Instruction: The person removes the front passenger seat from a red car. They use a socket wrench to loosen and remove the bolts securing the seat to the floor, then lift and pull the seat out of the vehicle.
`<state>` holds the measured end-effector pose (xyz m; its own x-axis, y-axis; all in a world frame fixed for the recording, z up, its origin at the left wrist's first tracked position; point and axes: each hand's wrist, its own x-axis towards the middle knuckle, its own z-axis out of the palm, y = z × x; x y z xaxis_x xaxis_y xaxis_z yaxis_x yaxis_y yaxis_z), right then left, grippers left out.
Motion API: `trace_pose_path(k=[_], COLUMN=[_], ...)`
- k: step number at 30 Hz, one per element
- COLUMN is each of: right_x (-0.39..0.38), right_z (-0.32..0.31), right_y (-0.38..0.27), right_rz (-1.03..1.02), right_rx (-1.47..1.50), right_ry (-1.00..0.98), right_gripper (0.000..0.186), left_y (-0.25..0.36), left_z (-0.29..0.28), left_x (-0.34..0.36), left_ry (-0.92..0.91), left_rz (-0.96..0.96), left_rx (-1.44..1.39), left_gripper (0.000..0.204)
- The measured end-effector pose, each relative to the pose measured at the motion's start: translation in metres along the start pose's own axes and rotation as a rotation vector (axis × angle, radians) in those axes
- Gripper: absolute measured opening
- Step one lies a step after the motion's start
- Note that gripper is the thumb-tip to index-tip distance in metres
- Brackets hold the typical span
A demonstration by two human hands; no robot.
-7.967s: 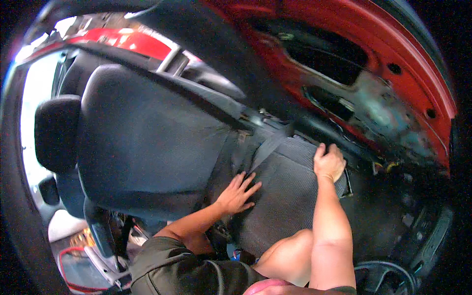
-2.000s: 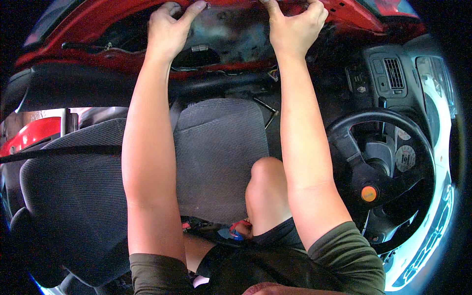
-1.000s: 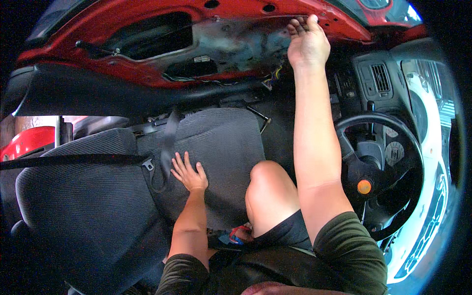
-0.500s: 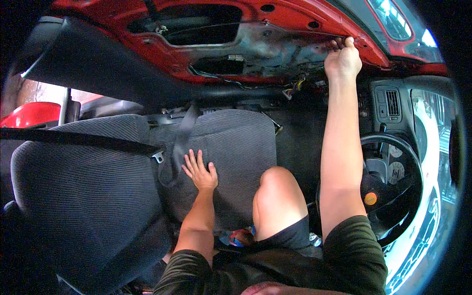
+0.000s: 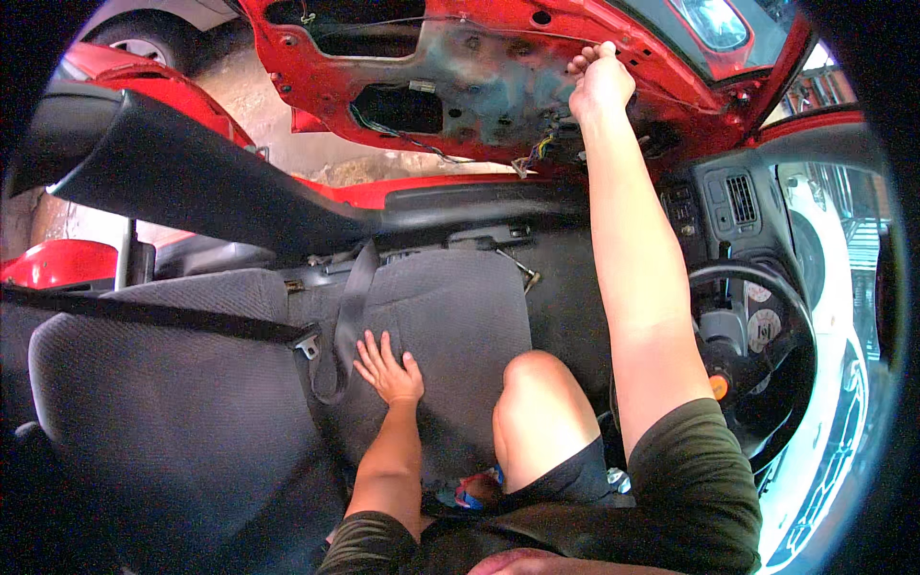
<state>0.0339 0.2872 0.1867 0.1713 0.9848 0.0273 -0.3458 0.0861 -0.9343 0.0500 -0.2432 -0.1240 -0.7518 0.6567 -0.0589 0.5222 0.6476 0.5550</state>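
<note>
Well left of the fingers of the left hand (image 5: 389, 372) stands a grey seat back (image 5: 172, 374); a seat belt's metal tongue (image 5: 308, 347) hangs nearer them. Those fingers spread wide on the seat cushion (image 5: 465, 307), gripping nothing. Loose wires (image 5: 539, 153) dangle below-left of the right hand (image 5: 605, 84), whose fingers curl at the red door (image 5: 508, 81); whether they grip it, I cannot tell. Below-right of them sits the steering wheel (image 5: 719, 387).

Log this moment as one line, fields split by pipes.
left hand: spread on seat cushion | right hand: fingers curled at inner side of red door | red door: open | seat belt: strung across backrest
</note>
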Motion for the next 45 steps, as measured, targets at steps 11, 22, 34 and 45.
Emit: trace_pose_path(k=[11,22,34,45], right_x=[0.055,-0.099,-0.164,-0.139], right_z=[-0.008,-0.232,-0.425,-0.374], right_y=[0.014,0.235,0.307,0.262], right_rz=[-0.159,-0.117,0.88,0.542], right_rx=[-0.426,-0.78,-1.4,-1.357], right_ry=[-0.205,0.541,0.378,0.245], right_gripper=[0.039,0.031,0.08,0.062], left_y=[0.007,0.004,0.011,0.063], left_z=[0.01,0.014,0.016,0.044], left_x=[0.003,0.007,0.008,0.218], left_ry=[0.01,0.049,0.062,0.593], left_rz=[0.039,0.059,0.069,-1.066], left_rx=[0.063,0.107,0.127,0.38], left_gripper=[0.062,0.062,0.073,0.075])
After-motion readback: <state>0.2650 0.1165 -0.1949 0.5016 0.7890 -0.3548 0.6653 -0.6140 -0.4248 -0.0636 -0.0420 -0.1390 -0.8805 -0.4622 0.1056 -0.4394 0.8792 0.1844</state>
